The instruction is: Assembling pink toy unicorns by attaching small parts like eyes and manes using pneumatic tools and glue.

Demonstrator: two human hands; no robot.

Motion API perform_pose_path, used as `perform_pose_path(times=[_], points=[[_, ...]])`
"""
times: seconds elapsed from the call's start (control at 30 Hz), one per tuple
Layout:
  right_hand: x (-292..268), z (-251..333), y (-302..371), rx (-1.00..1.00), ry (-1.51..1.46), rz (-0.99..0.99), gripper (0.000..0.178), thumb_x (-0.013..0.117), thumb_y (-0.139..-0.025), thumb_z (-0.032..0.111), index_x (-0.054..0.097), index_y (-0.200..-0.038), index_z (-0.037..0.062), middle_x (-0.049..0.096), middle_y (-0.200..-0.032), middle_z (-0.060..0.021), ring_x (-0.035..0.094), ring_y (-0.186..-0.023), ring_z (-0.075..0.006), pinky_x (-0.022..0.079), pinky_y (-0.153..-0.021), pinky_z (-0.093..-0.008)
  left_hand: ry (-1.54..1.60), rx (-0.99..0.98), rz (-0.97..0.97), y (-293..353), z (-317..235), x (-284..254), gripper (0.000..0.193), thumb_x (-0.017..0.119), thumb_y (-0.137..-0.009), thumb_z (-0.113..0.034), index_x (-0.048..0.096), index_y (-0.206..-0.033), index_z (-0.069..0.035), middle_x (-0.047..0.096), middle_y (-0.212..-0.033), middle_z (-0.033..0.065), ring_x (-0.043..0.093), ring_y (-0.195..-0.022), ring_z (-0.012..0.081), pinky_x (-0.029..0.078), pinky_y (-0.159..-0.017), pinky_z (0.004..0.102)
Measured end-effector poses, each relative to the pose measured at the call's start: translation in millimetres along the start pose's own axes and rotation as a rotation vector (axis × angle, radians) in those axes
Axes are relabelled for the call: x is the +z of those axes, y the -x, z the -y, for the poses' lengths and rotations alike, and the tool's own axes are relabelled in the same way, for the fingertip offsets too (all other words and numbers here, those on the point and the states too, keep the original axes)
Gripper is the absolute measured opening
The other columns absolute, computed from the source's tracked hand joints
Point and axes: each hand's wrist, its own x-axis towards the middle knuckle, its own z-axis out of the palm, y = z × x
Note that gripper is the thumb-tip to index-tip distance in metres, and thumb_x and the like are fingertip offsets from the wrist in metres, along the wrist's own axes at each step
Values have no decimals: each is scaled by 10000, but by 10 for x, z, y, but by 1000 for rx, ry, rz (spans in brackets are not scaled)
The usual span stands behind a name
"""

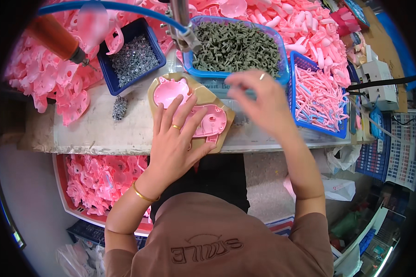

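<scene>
We work two-handed, our left hand (176,134) palm down with its fingers fanned forward and its thumb angled out to the right, while our left forearm (136,203) slants up from the lower left. Opposite, we hold our right hand (264,99) raised, fingers bent and pointing leftward, its fingertips blurred. Our bare right forearm (302,164) leans inward from a bent elbow.

A white box (380,71) is sitting at two o'clock — a white bag (339,189) is lying at four — and pale bags (75,258) are slumping between seven and eight.
</scene>
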Motion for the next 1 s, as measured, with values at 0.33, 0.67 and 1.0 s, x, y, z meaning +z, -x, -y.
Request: perform_pose_path(times=[0.33, 0.67, 1.0], points=[[9, -710, -674, 3, 295, -84, 132, 679, -884, 146, 696, -993, 73, 659, -904, -50, 655, -841, -250, 524, -741, -377, 95, 42, -33, -42, -45, -40, 508, 754, -821, -184, 599, -1299, -109, 469, -1491, 109, 371, -1413, 358, 275, -1164, 531], [-256, -459, -542, 365, -763, -33, 177, 669, -941, 194, 677, -1047, 52, 664, -894, 13, 615, -764, -64, 481, -641, -220, 449, -32, -174, -361, 2, -73, 357, 700, -900, -126, 617, -1231, -24, 595, -1277, 160, 586, -1141, 314, 488, -947, 405], [-176, 41, 56, 383, -953, 205, 190, 682, -949, 141, 696, -1071, -3, 715, -948, -58, 679, -855, -120, 573, -774, -282, 962, -332, -33, -434, 2, 86, 242, 646, -968, -86, 655, -1174, 41, 722, -962, 87, 705, -850, 136, 570, -781, 259]])
